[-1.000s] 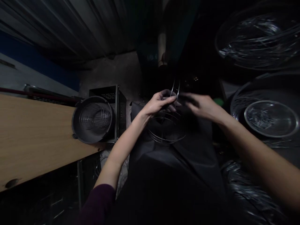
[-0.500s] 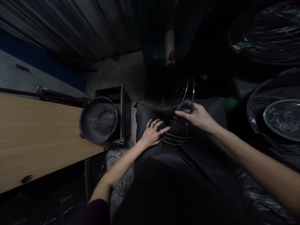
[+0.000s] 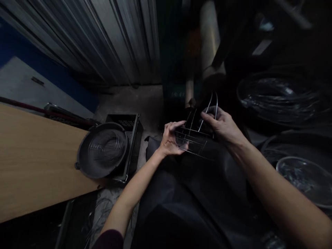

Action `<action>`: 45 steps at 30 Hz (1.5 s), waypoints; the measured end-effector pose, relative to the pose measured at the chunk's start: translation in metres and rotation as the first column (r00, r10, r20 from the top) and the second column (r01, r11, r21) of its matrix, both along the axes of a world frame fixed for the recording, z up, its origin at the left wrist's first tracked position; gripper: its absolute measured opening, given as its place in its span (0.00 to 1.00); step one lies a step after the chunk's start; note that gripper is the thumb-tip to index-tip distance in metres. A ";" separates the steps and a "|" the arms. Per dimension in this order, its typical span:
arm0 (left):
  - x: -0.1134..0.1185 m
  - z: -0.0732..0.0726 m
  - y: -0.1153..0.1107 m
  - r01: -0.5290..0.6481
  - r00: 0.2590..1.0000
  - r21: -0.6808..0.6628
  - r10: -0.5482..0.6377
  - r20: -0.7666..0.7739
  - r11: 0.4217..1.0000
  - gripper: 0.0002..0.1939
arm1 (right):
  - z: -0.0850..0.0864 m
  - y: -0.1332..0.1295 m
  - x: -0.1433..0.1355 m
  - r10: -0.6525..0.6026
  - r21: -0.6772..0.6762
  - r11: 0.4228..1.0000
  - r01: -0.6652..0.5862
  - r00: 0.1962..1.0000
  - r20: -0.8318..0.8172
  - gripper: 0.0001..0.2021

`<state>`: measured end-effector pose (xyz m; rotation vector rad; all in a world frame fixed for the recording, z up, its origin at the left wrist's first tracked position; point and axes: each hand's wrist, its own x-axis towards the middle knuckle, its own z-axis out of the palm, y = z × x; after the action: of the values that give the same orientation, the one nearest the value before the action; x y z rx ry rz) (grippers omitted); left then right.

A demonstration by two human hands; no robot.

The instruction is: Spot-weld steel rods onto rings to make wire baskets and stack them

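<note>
In the head view my left hand (image 3: 169, 140) grips the left end of a thin wire frame (image 3: 193, 130), thumb below and fingers above. The frame is made of several curved and crossing wires. My right hand (image 3: 220, 122) pinches a bent, U-shaped shiny wire (image 3: 216, 100) between thumb and fingers, its loop pointing up. This bent wire reaches down to the frame's right part; whether the two are joined I cannot tell. Both hands are above a dark cloth (image 3: 181, 186) over my lap.
A black round basin (image 3: 85, 162) with wire rings rests by a dark plastic crate (image 3: 132, 138) and a wooden board (image 3: 38, 159). On the right are tubs of wire pieces, one with a clear bowl (image 3: 306, 180). Ahead, a metal cylinder (image 3: 210, 34) hangs in shadow.
My left hand has gone from spread fingers over the wires to a grip on the frame, which is now lifted and tilted. The right hand still holds the bent wire. The camera view has tipped upward.
</note>
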<state>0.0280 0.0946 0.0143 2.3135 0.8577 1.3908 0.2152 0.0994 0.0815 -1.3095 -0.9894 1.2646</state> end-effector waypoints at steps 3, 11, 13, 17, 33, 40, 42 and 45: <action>0.011 -0.005 0.021 0.004 0.995 0.018 -0.006 0.098 1.000 0.41 | 0.008 0.018 0.006 -0.004 0.019 1.000 0.004 1.000 -0.019 0.24; 0.016 -0.008 0.046 0.015 0.997 -0.103 -0.008 0.074 0.995 0.43 | 0.008 0.041 0.011 -0.001 -0.013 1.000 0.001 1.000 0.001 0.26; 0.016 -0.005 0.051 0.025 0.995 -0.103 -0.015 0.096 0.994 0.44 | 0.007 0.048 0.011 0.004 0.003 1.000 -0.004 1.000 0.025 0.26; 0.016 0.000 0.063 0.043 0.992 -0.122 -0.028 0.125 0.992 0.44 | 0.005 0.063 0.010 -0.004 0.033 0.999 0.002 0.998 0.069 0.25; 0.012 0.005 0.083 -0.028 0.999 -0.149 0.021 -0.047 0.988 0.51 | -0.009 0.086 0.010 -0.012 0.044 0.999 0.012 1.000 0.010 0.26; 0.009 0.000 0.089 -0.015 0.996 -0.185 -0.001 -0.085 0.983 0.51 | -0.005 0.084 0.006 -0.161 -0.018 0.987 0.161 0.987 -0.020 0.18; 0.008 -0.002 0.091 -0.004 0.998 -0.195 -0.008 -0.064 0.981 0.51 | -0.002 0.084 0.007 -0.298 -0.051 0.954 0.294 0.950 -0.092 0.16; 0.005 -0.005 0.091 0.032 0.999 -0.200 -0.028 0.025 0.979 0.51 | 0.004 0.082 0.010 -0.311 -0.108 0.949 0.296 0.935 -0.168 0.16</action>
<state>0.0331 0.1856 0.0094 2.1476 0.9078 1.2531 0.2251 0.1819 0.0853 -1.3229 -0.5841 1.1695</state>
